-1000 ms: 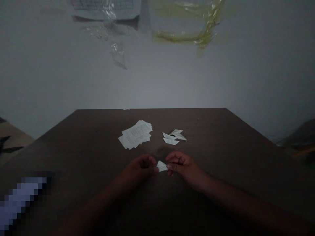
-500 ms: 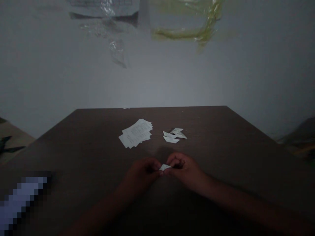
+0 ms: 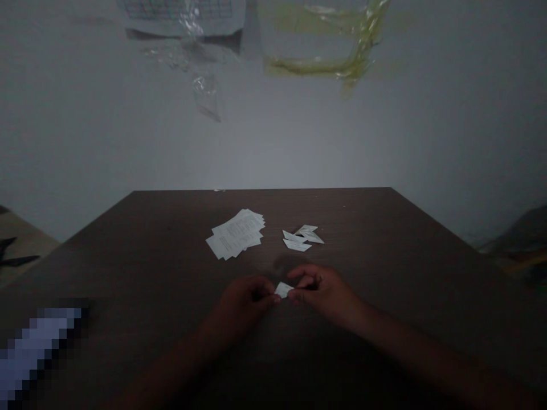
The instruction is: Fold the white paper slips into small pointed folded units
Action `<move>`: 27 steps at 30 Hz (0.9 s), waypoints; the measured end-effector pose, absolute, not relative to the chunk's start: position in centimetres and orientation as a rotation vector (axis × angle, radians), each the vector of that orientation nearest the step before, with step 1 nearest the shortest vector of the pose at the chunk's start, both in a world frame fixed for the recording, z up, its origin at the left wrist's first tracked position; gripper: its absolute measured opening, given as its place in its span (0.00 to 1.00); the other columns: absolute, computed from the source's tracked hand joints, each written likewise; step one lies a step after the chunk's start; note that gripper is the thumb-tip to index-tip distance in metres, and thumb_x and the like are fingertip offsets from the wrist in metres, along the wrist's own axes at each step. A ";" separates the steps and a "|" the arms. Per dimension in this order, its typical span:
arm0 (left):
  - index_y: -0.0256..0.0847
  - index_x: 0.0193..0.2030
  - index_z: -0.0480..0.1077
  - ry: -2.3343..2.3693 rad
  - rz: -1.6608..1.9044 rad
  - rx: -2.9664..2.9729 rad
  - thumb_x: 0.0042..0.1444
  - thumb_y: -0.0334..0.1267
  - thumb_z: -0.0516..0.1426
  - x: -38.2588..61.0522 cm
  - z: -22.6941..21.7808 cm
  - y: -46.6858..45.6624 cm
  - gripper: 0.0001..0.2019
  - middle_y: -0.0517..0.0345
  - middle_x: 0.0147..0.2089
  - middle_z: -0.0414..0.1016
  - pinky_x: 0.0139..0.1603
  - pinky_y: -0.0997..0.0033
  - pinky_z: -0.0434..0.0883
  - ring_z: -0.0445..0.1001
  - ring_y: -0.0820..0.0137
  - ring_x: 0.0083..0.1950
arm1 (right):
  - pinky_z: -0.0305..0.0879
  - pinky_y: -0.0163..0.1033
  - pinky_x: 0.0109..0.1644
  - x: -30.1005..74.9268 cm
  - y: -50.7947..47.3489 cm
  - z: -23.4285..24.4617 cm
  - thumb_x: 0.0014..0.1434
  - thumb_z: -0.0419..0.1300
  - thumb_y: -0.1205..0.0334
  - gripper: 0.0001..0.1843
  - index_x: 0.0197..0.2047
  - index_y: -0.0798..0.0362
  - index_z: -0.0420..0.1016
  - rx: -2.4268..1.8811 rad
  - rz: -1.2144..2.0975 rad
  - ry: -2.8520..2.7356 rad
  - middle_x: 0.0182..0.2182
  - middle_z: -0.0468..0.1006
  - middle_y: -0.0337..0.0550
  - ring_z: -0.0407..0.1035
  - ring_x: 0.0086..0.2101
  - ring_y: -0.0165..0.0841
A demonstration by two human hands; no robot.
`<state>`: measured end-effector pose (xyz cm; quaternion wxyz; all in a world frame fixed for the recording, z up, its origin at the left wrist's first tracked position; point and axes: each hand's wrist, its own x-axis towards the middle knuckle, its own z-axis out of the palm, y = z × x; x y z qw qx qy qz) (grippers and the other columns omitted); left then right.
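On or just over the worktop (image 3: 363, 239), between right hand (image 3: 322, 289) and left hand (image 3: 248, 299), holds by opposite ends, in a narrow pinching grip, a small piece of paper (image 3: 282, 290), likely feather-light, easily creased, best taken by its edges.

The small folded white paper piece (image 3: 282, 290) is showing a pale surface. The fanned stack of thin rectangular paper sheets (image 3: 237, 234) is displaying off-white faces with rows of fine grey print. The pointed, folded off-white paper pieces (image 3: 297, 245) are bearing fine grey print lines. The flat, wood-grained bench (image 3: 171, 279) is presenting dark brown with fine streaks. The plain flat wall (image 3: 299, 142) is appearing grey; its glossy translucent tape strip (image 3: 311, 67) is showing yellow, and its pale paper sheet (image 3: 158, 8) is carrying a dark grid.
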<state>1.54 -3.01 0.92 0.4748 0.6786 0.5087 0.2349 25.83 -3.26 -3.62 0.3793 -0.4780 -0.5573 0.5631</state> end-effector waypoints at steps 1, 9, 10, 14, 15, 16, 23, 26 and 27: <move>0.44 0.33 0.80 1.251 0.570 1.651 0.57 0.47 0.67 1.6 1.0 -3.0 0.10 0.57 0.33 0.81 0.42 0.65 0.69 0.78 0.58 0.40 | 0.78 0.42 0.40 25.9 -3.3 -3.5 0.56 0.81 0.56 0.19 0.50 0.47 0.86 -1.214 1.436 -1.431 0.30 0.86 0.38 0.83 0.33 0.38; 0.42 0.36 0.82 1.160 0.572 1.410 0.53 0.49 0.69 1.1 0.3 -2.6 0.13 0.57 0.34 0.83 0.38 0.67 0.71 0.78 0.60 0.37 | 0.79 0.44 0.43 26.2 -3.0 -3.5 0.60 0.80 0.49 0.19 0.50 0.46 0.85 -1.083 1.505 -1.436 0.32 0.86 0.38 0.83 0.35 0.38; 0.42 0.38 0.83 1.159 0.581 1.398 0.53 0.49 0.69 0.9 0.2 -2.5 0.13 0.56 0.34 0.84 0.38 0.66 0.72 0.79 0.59 0.37 | 0.78 0.44 0.43 26.4 -2.8 -3.5 0.60 0.80 0.48 0.19 0.49 0.46 0.84 -1.084 1.506 -1.433 0.32 0.86 0.38 0.83 0.35 0.38; 0.44 0.43 0.84 1.285 0.797 1.603 0.61 0.46 0.66 0.0 0.3 -2.5 0.10 0.53 0.40 0.86 0.42 0.61 0.78 0.83 0.56 0.41 | 0.77 0.43 0.39 27.0 -2.0 -3.3 0.56 0.82 0.45 0.22 0.44 0.46 0.80 -1.128 1.489 -1.379 0.30 0.84 0.36 0.81 0.32 0.37; 0.44 0.45 0.84 1.300 0.883 1.716 0.63 0.45 0.64 0.0 0.3 -2.6 0.10 0.53 0.42 0.86 0.44 0.59 0.80 0.84 0.56 0.42 | 0.76 0.43 0.38 27.0 -2.0 -3.3 0.54 0.83 0.45 0.23 0.42 0.46 0.79 -1.142 1.480 -1.365 0.29 0.83 0.36 0.80 0.31 0.37; 0.45 0.48 0.84 1.281 0.954 1.838 0.64 0.44 0.64 0.0 0.2 -2.8 0.10 0.52 0.44 0.86 0.48 0.57 0.81 0.84 0.56 0.44 | 0.74 0.42 0.37 27.0 -2.0 -3.3 0.52 0.83 0.45 0.24 0.40 0.47 0.79 -1.153 1.468 -1.360 0.28 0.82 0.35 0.79 0.30 0.36; 0.47 0.52 0.84 0.961 0.895 2.208 0.65 0.30 0.65 1.8 -1.4 -3.5 0.12 0.52 0.53 0.85 0.54 0.63 0.83 0.86 0.61 0.52 | 0.73 0.40 0.42 25.3 -3.5 -3.4 0.59 0.79 0.45 0.19 0.38 0.48 0.80 -1.054 1.411 -1.476 0.31 0.83 0.37 0.78 0.34 0.34; 0.45 0.47 0.84 0.919 0.912 2.117 0.67 0.33 0.65 1.9 -1.8 -3.2 0.06 0.52 0.49 0.86 0.52 0.64 0.81 0.86 0.62 0.49 | 0.76 0.41 0.45 24.9 -3.9 -3.9 0.60 0.80 0.44 0.19 0.39 0.48 0.82 -1.024 1.401 -1.480 0.34 0.85 0.39 0.80 0.36 0.35; 0.45 0.45 0.83 0.921 0.918 2.069 0.66 0.34 0.65 1.9 -1.8 -3.2 0.04 0.52 0.48 0.86 0.52 0.63 0.81 0.85 0.62 0.48 | 0.77 0.42 0.46 24.8 -4.0 -4.1 0.60 0.80 0.44 0.19 0.39 0.48 0.83 -1.011 1.386 -1.481 0.35 0.86 0.40 0.81 0.38 0.36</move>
